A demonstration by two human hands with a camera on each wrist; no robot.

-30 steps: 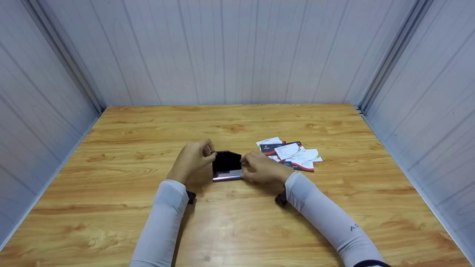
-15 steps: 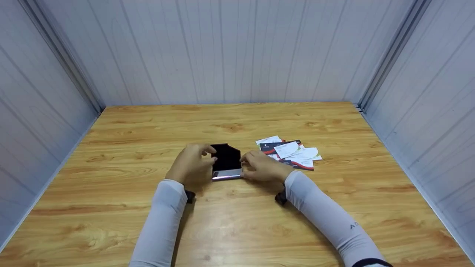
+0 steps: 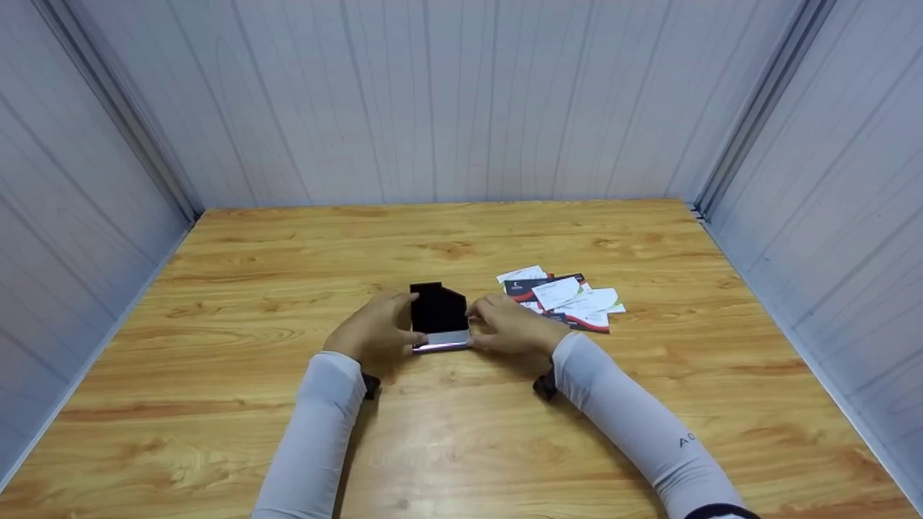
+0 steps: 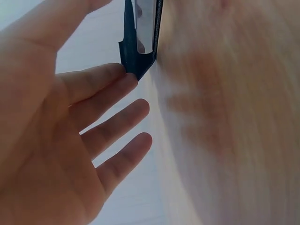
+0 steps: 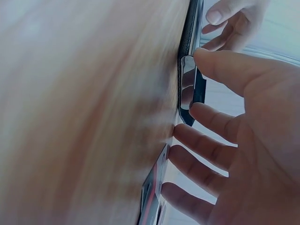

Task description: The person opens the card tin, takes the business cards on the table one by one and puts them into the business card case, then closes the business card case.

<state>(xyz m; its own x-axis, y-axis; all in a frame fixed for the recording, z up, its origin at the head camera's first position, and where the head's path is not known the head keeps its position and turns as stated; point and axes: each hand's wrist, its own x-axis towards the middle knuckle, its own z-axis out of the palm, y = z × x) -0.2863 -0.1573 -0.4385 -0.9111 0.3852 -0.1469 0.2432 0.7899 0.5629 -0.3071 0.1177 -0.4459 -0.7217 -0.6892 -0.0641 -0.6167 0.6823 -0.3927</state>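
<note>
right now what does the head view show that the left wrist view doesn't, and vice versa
Only the head view: the loose pile of business cards, the right hand and the white sleeves. Only the left wrist view: the palm side of the left hand and the shiny end face of the card case. Both: the left hand, the card case and the wooden table.

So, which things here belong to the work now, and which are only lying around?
In the work:
black case
left hand, at its left side
right hand, at its right side

Apparently just lying about:
printed cards, overlapping on the table; whether they are needed, I cannot tell
</note>
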